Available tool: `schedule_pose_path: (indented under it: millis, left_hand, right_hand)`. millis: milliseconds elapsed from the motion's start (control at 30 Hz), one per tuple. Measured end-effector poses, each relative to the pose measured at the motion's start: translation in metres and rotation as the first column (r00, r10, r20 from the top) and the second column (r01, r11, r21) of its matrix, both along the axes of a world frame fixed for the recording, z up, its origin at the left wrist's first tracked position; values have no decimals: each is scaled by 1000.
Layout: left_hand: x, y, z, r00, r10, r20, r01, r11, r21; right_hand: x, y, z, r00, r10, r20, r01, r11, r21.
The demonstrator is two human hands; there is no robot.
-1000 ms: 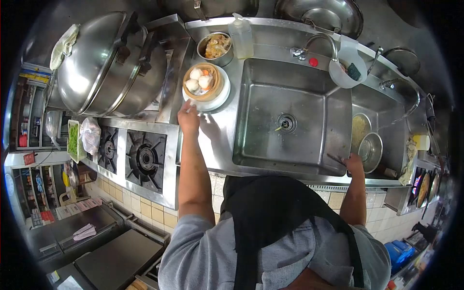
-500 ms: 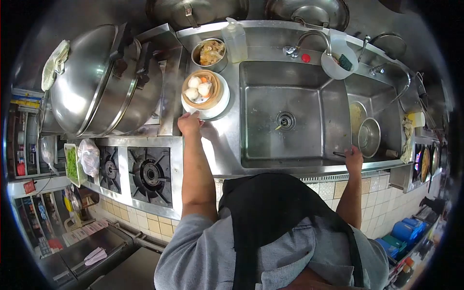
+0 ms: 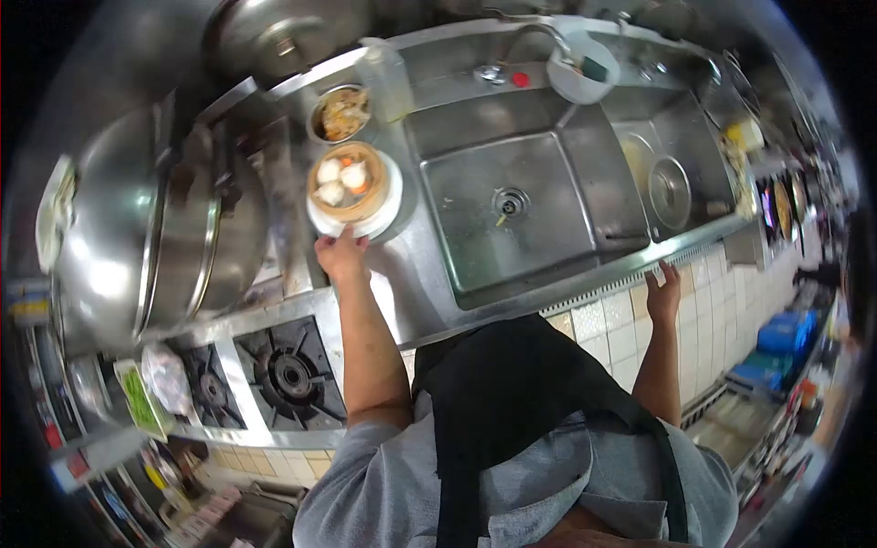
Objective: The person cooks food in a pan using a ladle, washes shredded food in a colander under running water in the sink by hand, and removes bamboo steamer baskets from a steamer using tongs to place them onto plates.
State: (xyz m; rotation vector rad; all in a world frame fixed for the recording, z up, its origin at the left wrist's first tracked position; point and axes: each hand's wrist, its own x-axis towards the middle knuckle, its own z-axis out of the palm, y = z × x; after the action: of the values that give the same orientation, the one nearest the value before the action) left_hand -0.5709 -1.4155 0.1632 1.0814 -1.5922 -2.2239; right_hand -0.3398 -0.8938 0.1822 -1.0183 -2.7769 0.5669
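Observation:
My left hand (image 3: 343,254) pinches the near rim of a white plate (image 3: 391,208) on the steel counter. On that plate stands a round bamboo steamer (image 3: 373,196), with several white dumplings (image 3: 329,192) and orange bits inside. Just behind it is a metal pot (image 3: 319,130) of yellowish-brown food. My right hand (image 3: 665,281) is empty, its fingers apart, just in front of the sink's front edge. Nearest to it, a round metal pan (image 3: 670,194) rests in the right-hand sink basin, its dark handle pointing toward me.
A large sink basin (image 3: 521,260) lies right of the plate. Behind it are a faucet (image 3: 539,32), a white container (image 3: 585,84) and a clear jug (image 3: 388,82). Big domed steel lids (image 3: 110,237) crowd the left, above gas burners (image 3: 290,370).
My right hand has let go of the pan's handle and drawn back from the sink. The pan stays in the basin. My left hand still holds the plate; the whole view has tilted.

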Motion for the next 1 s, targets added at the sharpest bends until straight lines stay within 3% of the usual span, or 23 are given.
schedule_pose_path:
  millis: [133,167,233,300,367,433,500,567,633,667,700,767,800,833,933,1000]
  left_hand:
    - [-6,-14,-38,969,-21,-246,29,999,30]
    - [1,-6,-21,983,42,-180,-23,994,104]
    - [9,6,-9,994,37,-100,-38,999,-4]
    - [20,11,-4,995,10,-100,-8,1000,15]
    - [35,14,-6,991,-59,-120,50,995,-81]
    - [50,30,-11,961,-131,-244,106,988,-112]
    - [66,66,4,954,-176,-241,157,983,-98]
    - [81,104,13,951,-202,-233,189,979,-78]
    - [95,148,18,850,-427,-309,424,902,-83]
    - [105,181,25,908,-371,-192,342,924,-170]
    - [110,212,25,902,-383,-201,351,920,-174]
    - [120,270,22,780,-532,-329,532,841,-100]
    - [128,302,24,739,-581,-341,601,797,-55]
    - [136,335,26,698,-622,-355,663,748,-9]
    - [157,425,28,607,-708,-360,775,627,75]
    - [174,483,27,484,-824,-295,875,463,142]
  right_hand:
    - [51,-4,-13,985,-159,-61,155,985,-70]
    - [69,1,-26,979,-186,-83,179,980,-90]
    - [95,-6,-32,953,-303,8,294,919,-262]
    - [137,-3,-71,937,-331,111,348,911,-220]
    - [182,-6,-99,900,-317,299,399,876,-271]
    - [228,-16,-117,841,-329,429,489,802,-343]
    - [281,-20,-141,796,-330,507,547,751,-370]
    - [335,-15,-168,741,-392,546,660,576,-483]
    - [366,-1,-157,649,-495,577,757,348,-553]
    - [390,13,-170,636,-531,560,760,305,-574]
    - [396,30,-162,635,-538,554,758,296,-582]
    - [409,66,-140,662,-627,411,701,321,-637]
    - [440,91,-187,776,-569,271,611,573,-546]
    - [408,101,-125,652,-717,247,637,341,-691]
    - [348,151,-45,674,-737,49,456,363,-813]
    - [310,176,1,720,-682,-132,250,432,-867]
